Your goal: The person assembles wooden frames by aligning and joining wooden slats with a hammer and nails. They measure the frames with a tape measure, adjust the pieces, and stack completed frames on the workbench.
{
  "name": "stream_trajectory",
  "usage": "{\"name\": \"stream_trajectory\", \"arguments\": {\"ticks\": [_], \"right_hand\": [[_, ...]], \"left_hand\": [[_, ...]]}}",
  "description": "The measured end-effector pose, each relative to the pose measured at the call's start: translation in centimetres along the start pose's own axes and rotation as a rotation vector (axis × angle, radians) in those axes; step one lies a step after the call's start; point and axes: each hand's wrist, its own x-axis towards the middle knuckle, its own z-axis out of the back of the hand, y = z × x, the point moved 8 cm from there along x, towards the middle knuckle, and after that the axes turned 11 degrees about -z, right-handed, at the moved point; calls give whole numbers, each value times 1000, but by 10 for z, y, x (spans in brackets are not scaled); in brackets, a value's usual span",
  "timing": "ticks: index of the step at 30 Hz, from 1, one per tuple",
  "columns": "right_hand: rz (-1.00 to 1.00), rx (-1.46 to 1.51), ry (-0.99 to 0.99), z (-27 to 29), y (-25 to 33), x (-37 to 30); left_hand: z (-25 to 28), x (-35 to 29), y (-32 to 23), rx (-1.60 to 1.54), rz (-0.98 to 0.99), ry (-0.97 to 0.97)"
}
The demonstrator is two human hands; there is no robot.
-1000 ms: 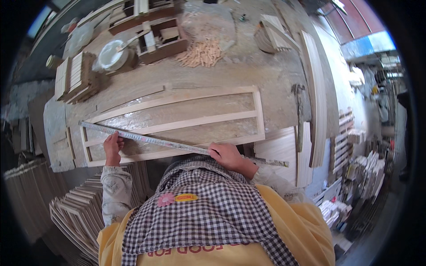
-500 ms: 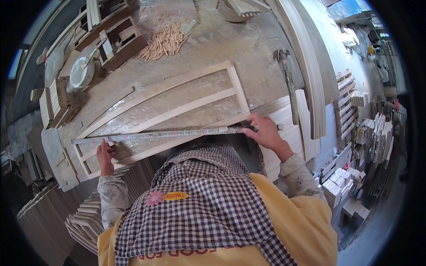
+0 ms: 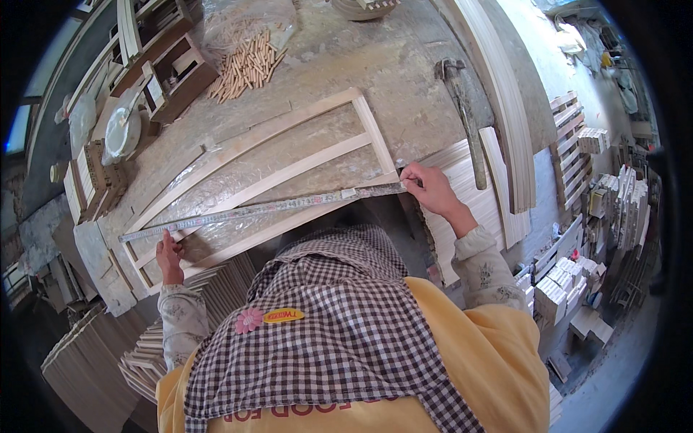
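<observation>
A long wooden frame with a curved far rail and a bar along its inside lies on the workbench. Slanting across it is a printed measuring tape, from the frame's left end to its near right corner. My right hand is closed on the tape's right end at that corner, its fingertips over the wood. Lower left, my left hand pinches the near edge of the tape with thumb and fingers, close to the frame's left end. Part of its grip is hidden by the fingers.
A hammer lies right of the frame beside long wooden strips. Wooden dowels are heaped at the far side. A white bowl and wooden boxes stand far left. Stacked slats are below the bench's left edge.
My right hand has moved away from me with the tape's right end, up to the frame's corner. The tape now slants more. My left hand stays near its place.
</observation>
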Motion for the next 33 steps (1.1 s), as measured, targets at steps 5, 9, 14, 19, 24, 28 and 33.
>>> {"name": "stream_trajectory", "arguments": {"ticks": [5,9,14,19,24,28,33], "right_hand": [[-47,97,60,-5,-15,4],[-88,172,116,-11,-35,9],[-110,211,219,-10,-30,13],[48,-39,183,-7,-17,15],[136,-183,7,7,23,9],[211,-234,47,30,42,34],[355,-325,12,68,66,57]], "left_hand": [[1,1,1,-6,-9,10],[-5,-2,-5,-4,-25,-10],[-4,1,8,-45,-62,-4],[14,4,40,-44,-121,-20],[-12,-38,-1,-411,36,-85],[6,-53,23,-725,29,-288],[31,-83,54,-775,132,-533]]}}
